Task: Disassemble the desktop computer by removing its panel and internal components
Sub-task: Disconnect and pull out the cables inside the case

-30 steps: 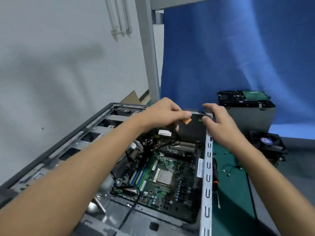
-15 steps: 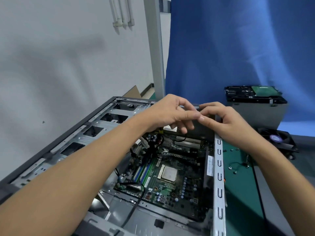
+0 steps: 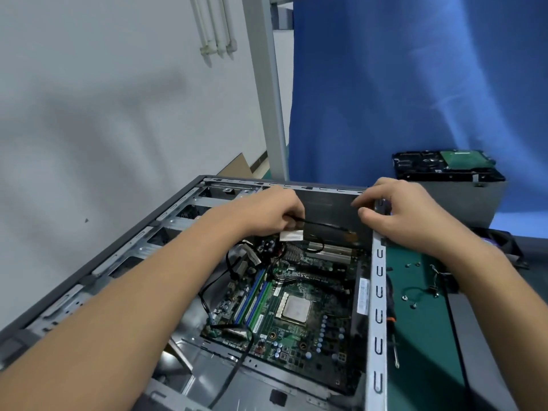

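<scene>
A black cable [image 3: 323, 224] is pinched in the curled fingers of the left hand [image 3: 267, 212], over the open computer case [image 3: 378, 307] laid on the green table [image 3: 421, 336]. One motherboard [image 3: 296, 310] is exposed. The case's far corner is touched by the bent-fingered right hand [image 3: 412, 216]; whether anything is gripped cannot be told. One screwdriver [image 3: 392, 318] is laid alongside.
</scene>
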